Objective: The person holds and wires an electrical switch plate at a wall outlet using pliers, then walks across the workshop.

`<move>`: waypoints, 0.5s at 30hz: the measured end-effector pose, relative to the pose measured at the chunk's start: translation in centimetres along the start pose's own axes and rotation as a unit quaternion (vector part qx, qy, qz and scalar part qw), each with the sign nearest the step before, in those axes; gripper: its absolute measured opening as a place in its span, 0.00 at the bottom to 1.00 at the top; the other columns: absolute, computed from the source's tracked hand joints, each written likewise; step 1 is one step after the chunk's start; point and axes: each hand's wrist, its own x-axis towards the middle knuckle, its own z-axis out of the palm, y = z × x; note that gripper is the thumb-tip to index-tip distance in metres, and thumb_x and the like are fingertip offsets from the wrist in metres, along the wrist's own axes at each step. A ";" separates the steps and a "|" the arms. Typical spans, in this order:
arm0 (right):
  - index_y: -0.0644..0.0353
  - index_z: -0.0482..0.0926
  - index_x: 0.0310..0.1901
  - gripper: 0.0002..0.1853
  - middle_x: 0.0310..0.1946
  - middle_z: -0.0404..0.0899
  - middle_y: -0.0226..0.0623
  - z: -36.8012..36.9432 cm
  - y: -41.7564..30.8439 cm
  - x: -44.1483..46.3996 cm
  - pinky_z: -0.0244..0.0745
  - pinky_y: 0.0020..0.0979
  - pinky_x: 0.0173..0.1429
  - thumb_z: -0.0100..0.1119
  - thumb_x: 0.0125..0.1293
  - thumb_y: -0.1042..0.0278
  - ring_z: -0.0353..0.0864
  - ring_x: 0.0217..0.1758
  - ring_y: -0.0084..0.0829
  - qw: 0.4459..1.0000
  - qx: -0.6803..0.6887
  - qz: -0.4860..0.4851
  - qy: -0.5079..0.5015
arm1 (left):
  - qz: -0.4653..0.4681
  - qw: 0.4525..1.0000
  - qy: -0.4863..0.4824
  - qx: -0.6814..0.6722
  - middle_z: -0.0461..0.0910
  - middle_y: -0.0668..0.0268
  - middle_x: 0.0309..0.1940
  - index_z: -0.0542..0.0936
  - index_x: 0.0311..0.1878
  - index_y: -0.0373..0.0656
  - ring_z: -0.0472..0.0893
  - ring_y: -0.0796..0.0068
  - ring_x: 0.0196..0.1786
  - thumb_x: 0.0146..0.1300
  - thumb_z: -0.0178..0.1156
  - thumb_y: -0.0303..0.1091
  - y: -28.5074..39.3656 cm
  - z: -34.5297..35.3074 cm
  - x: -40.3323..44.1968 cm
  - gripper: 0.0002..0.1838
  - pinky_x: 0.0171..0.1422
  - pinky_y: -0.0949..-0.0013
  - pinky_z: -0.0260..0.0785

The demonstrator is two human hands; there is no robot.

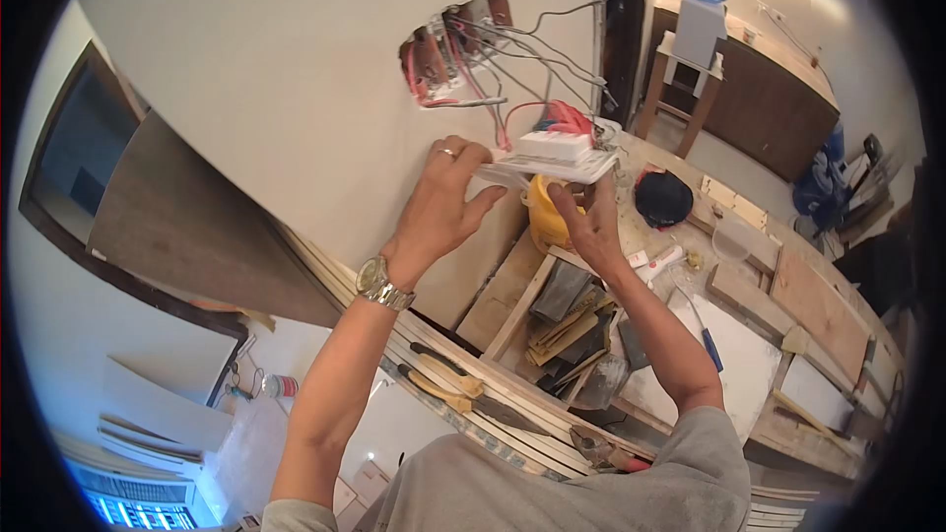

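A white wall switch plate (pixel 562 150) with wires joined to its back is held out from the wall, tilted nearly flat. My left hand (pixel 443 202), with a ring and a wristwatch, has its fingers at the plate's left end and its thumb below. From underneath and the right, my right hand (pixel 594 222) grips the plate, with the fingertips partly hidden. Grey and red wires (pixel 532 44) run out of a rough wall opening (pixel 458 39); some reach the plate, and others stick out with loose ends. Red wires (pixel 570 118) bunch behind the plate.
Below my hands stand a yellow hard hat or container (pixel 550 217) and an open wooden box (pixel 537 310) of scraps. Yellow-handled pliers (pixel 439 384) lie on stacked boards. A dark cap (pixel 663 199), a screwdriver (pixel 711 350) and planks (pixel 823 310) lie on the right.
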 end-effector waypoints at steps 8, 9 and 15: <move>0.66 0.70 0.70 0.25 0.61 0.75 0.39 -2.5 -1.1 1.9 0.83 0.31 0.65 0.68 0.76 0.77 0.85 0.58 0.29 0.992 0.097 -0.085 0.008 | -0.037 0.999 0.005 0.001 0.83 0.52 0.53 0.81 0.58 0.36 0.82 0.47 0.57 0.65 0.76 0.30 0.6 0.4 0.5 0.21 0.63 0.52 0.75; 0.67 0.74 0.67 0.22 0.60 0.76 0.38 -2.5 -1.3 1.9 0.83 0.30 0.65 0.68 0.76 0.77 0.85 0.59 0.28 0.989 0.089 -0.120 -0.002 | -0.035 0.999 0.002 -0.001 0.83 0.52 0.53 0.81 0.58 0.36 0.82 0.47 0.57 0.65 0.76 0.30 0.8 0.5 0.4 0.21 0.63 0.52 0.75; 0.66 0.78 0.63 0.18 0.56 0.79 0.37 -2.4 -3.2 2.1 0.83 0.27 0.62 0.70 0.75 0.76 0.86 0.58 0.25 0.989 0.057 -0.137 0.011 | 0.068 0.994 0.078 0.037 0.87 0.52 0.53 0.84 0.58 0.36 0.86 0.53 0.59 0.72 0.72 0.30 1.3 1.0 0.2 0.15 0.63 0.57 0.77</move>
